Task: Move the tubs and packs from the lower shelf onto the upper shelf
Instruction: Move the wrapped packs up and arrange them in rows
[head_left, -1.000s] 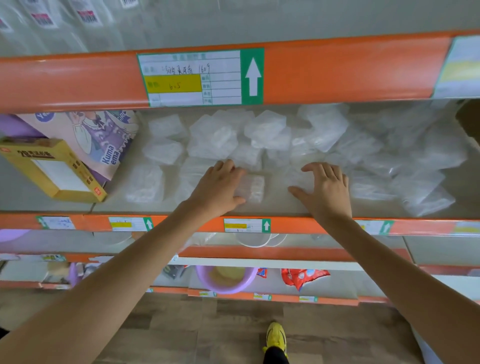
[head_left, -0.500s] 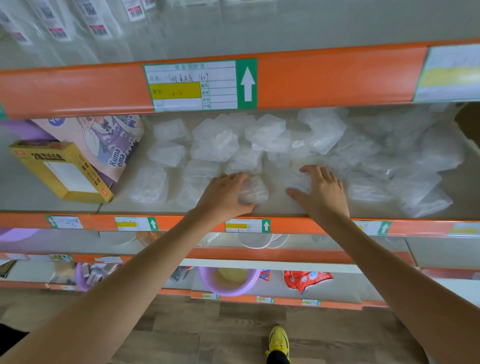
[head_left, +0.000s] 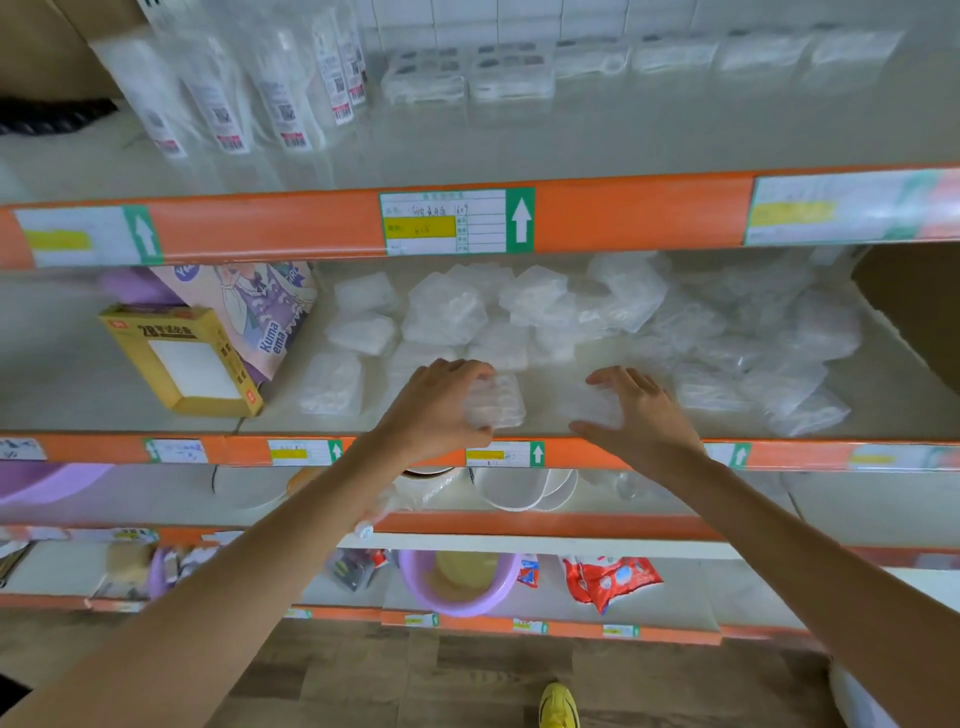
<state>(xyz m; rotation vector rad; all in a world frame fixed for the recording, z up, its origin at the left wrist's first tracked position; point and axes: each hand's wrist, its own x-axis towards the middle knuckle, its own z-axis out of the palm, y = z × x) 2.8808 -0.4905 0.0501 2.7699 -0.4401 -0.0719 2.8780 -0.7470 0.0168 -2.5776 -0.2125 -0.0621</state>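
Both my hands reach onto the lower shelf (head_left: 519, 453), which has an orange front rail. My left hand (head_left: 436, 410) grips a small clear plastic tub (head_left: 496, 402) near the shelf's front edge, fingers curled over its top. My right hand (head_left: 636, 415) curls round another clear pack (head_left: 592, 408), thumb in front and fingers behind. Several more clear tubs and packs (head_left: 545, 312) lie heaped behind them. The upper shelf (head_left: 571, 140) above the orange rail (head_left: 311, 223) holds labelled clear packs (head_left: 260, 104) at the left and flat packs (head_left: 467, 78) at the back.
A yellow box (head_left: 182, 358) and a purple cartoon pack (head_left: 260, 306) stand at the lower shelf's left. A brown carton (head_left: 914, 306) is at its right end. Shelves below hold white bowls (head_left: 514, 488), a purple basin (head_left: 457, 582) and a red pack (head_left: 608, 577).
My left hand has closed round the tub and drawn it toward the front edge. My right hand has curled onto a pack. The view has tilted up, showing the upper shelf.
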